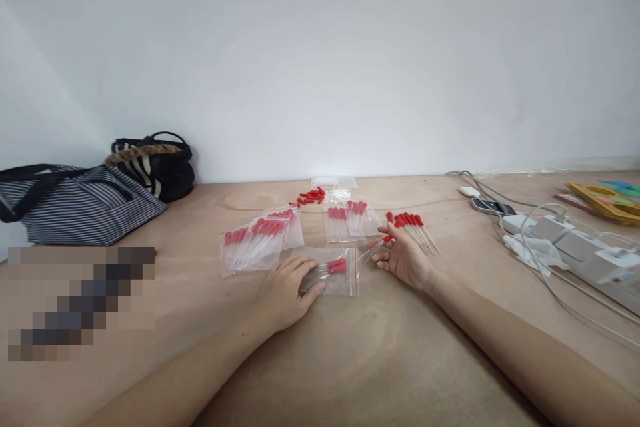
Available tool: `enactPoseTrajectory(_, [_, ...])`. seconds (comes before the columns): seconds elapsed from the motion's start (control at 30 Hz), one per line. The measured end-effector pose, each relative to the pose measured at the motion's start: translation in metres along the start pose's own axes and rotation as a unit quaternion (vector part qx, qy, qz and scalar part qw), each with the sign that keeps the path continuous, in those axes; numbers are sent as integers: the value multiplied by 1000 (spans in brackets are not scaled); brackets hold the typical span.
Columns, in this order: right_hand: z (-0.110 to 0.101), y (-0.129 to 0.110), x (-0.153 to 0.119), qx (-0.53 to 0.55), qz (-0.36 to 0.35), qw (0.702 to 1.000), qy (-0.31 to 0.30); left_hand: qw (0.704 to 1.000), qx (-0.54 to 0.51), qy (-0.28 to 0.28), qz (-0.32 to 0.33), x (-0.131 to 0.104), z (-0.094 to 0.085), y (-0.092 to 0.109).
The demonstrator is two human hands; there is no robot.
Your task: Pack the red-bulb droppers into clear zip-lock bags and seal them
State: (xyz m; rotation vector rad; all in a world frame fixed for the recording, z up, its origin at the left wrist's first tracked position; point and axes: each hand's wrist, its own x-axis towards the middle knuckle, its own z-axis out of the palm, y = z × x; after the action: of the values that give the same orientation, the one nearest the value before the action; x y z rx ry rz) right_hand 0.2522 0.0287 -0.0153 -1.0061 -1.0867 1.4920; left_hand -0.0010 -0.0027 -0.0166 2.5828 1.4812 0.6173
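Observation:
My left hand (293, 288) rests on the left part of a clear zip bag (347, 285), fingers apart. Inside that bag lie red-capped droppers (337, 265), their caps toward the right. In my right hand (404, 259) is a red-capped dropper (374, 248), its clear tip slanting down-left near the bag's red-lined edge. Just behind this hand, several more droppers (413, 221) lie fanned out on the table. Filled bags of droppers (253, 243) overlap at the left, and two more filled bags (350, 220) lie behind the middle one.
Loose red caps (311, 196) and clear tubes (340, 194) lie near the wall. Striped (90, 203) and black bags (173, 170) stand at the left. Chargers on a power strip (575, 243), cables, a phone (494, 206) and a yellow tray (607, 203) occupy the right.

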Motion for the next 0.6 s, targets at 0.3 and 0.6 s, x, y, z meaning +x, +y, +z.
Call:
enactPoseTrajectory(0.3, [-2, 4, 5, 84, 65, 994, 39, 1000, 9, -7, 0, 0, 0, 0])
enactPoseTrajectory(0.6, [-16, 4, 2, -20, 11, 1000, -20, 1000, 3, -8, 0, -1, -1, -1])
